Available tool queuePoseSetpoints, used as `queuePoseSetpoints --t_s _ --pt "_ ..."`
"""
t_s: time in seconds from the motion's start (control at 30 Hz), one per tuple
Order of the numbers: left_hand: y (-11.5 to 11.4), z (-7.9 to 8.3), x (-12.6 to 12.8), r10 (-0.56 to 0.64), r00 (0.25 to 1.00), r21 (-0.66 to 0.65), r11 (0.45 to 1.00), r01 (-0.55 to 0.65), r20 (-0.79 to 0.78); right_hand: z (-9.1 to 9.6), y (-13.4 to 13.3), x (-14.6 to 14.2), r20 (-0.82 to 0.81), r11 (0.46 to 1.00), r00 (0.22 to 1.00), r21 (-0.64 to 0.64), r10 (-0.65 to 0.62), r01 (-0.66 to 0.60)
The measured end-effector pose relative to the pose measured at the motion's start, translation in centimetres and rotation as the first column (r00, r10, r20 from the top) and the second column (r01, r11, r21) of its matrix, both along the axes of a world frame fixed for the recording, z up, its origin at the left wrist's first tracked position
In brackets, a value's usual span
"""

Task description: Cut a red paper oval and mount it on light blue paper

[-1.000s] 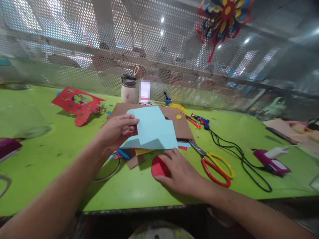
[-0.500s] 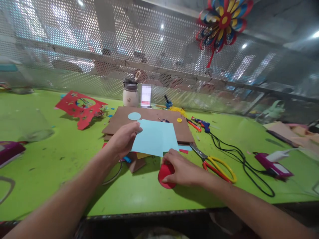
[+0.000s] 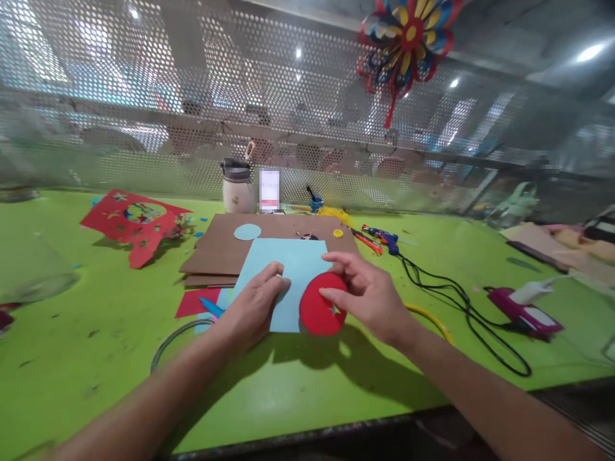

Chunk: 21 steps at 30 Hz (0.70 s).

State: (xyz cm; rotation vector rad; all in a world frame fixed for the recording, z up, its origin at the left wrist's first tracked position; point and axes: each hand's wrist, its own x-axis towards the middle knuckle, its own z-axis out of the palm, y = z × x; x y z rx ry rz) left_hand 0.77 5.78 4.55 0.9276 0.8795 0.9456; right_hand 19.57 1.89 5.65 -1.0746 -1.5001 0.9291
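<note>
My right hand (image 3: 368, 291) holds a red paper circle (image 3: 319, 307) by its right edge, between thumb and fingers. Small cut-out gaps show near that edge. The circle is raised over the lower right of a light blue paper sheet (image 3: 262, 256). Resting on the sheet's lower left is my left hand (image 3: 264, 291), its fingers curled; whatever may be in them is hidden. Under the blue sheet lies brown cardboard (image 3: 211, 246), which also bears a light blue paper circle (image 3: 247, 232) and a yellow ring (image 3: 338, 234). Scissors show only a yellow handle (image 3: 432, 319) behind my right forearm.
Star-cut red paper (image 3: 139, 224) lies at the left. A jar (image 3: 237, 192) and a phone-like screen (image 3: 269, 190) stand behind the cardboard. To the right are a glue gun (image 3: 384, 240), black cables (image 3: 451, 294) and a purple power strip (image 3: 523, 312). A blue pen (image 3: 211, 307) is by my left wrist.
My right hand has lifted the red circle from the table up over the blue sheet. The blue sheet has come nearer, and my left hand has shifted from its upper left edge onto its lower part.
</note>
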Motion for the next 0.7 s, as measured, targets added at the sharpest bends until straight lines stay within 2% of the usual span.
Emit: queuePoseSetpoints --t_s 0.13,0.3,0.5,0.6,0.7 --pt "-0.4 0.0 0.0 -0.107 0.993 0.013 0.994 0.108 -0.045 -1.1 1.1 -0.8 0.155 0.987 0.98 0.118 -0.122 0.105" --pt "-0.4 -0.1 -0.1 -0.166 0.986 0.024 0.986 0.166 -0.019 -1.7 1.0 -0.6 0.299 0.967 0.938 0.232 -0.177 0.108" --pt "-0.2 -1.1 0.3 -0.076 0.996 -0.071 0.994 0.079 0.044 -1.9 1.3 -0.4 0.388 0.961 0.901 0.261 -0.193 0.093" --pt "-0.3 -1.0 0.6 -0.059 0.998 -0.068 0.996 0.057 -0.034 -2.0 1.4 -0.5 0.41 0.952 0.891 0.298 -0.197 0.074" --pt "-0.5 -0.8 0.6 0.023 0.994 -0.027 0.999 -0.026 -0.109 -2.0 1.7 -0.6 0.41 0.939 0.889 0.338 -0.203 0.058"
